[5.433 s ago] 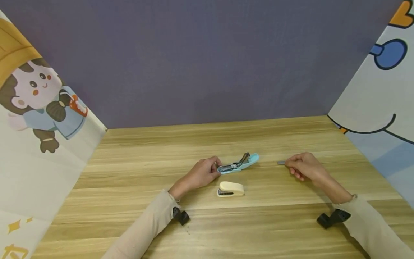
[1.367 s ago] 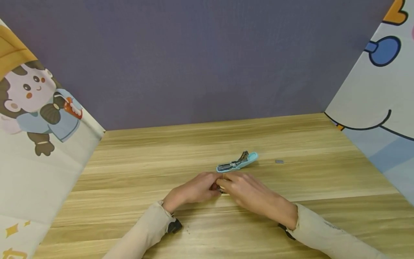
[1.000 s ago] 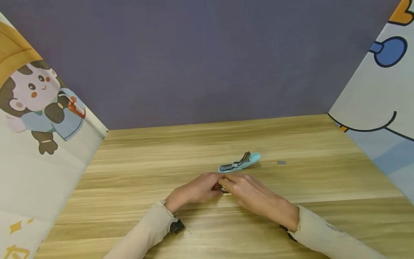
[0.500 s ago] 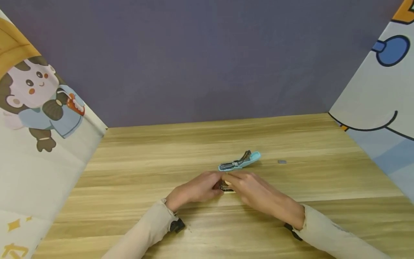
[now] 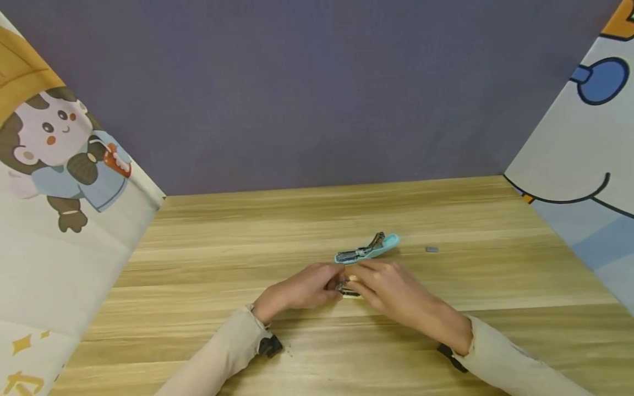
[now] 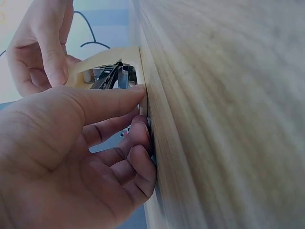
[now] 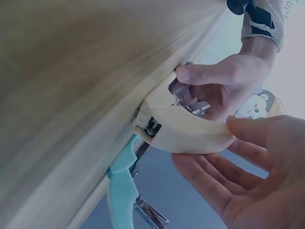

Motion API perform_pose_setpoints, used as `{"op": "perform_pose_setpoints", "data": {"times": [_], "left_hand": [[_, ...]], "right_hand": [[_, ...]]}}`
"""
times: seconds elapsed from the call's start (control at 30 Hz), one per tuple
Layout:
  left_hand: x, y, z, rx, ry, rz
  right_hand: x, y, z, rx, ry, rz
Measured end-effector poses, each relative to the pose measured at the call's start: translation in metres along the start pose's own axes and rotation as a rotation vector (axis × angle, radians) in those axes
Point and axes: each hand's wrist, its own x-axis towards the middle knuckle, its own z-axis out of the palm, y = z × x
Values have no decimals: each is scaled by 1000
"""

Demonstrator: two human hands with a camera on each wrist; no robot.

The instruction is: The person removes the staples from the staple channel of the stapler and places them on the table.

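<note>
Both hands are at a cream stapler [image 7: 190, 131], largely hidden by them in the head view. My left hand [image 5: 304, 286] grips the front end of its base, thumb along the base in the left wrist view. My right hand [image 5: 396, 286] pinches the free end of the top cover, thumb on one side and fingers on the other. That cover is swung up from the base, and the metal inside shows between the two halves. Just beyond the hands lies a light blue stapler [image 5: 388, 243], spread open with its metal magazine raised.
A short grey strip of staples [image 5: 432, 249] lies on the wooden table [image 5: 223, 242], to the right of the blue stapler. A dark grey panel [image 5: 317, 99] rises behind the table, with cartoon-printed side panels left and right.
Earlier my left hand was at the blue stapler and my right held the staple strip. The strip was put down and both hands took the cream stapler; its cover has since been lifted.
</note>
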Motion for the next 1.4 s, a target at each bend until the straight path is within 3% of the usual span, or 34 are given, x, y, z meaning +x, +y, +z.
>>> {"op": "perform_pose_setpoints", "data": {"times": [0.33, 0.67, 1.13, 1.4], "left_hand": [[1, 2, 1, -16, -13, -23], [0, 2, 2, -52, -16, -30], [-2, 2, 4, -59, 5, -15], [-3, 3, 2, -59, -3, -22]], "right_hand": [[-12, 2, -6, 78, 77, 115], [-21, 7, -10, 356, 96, 267], [-25, 18, -8, 467, 177, 333], [-30, 27, -14, 647, 141, 412]]}}
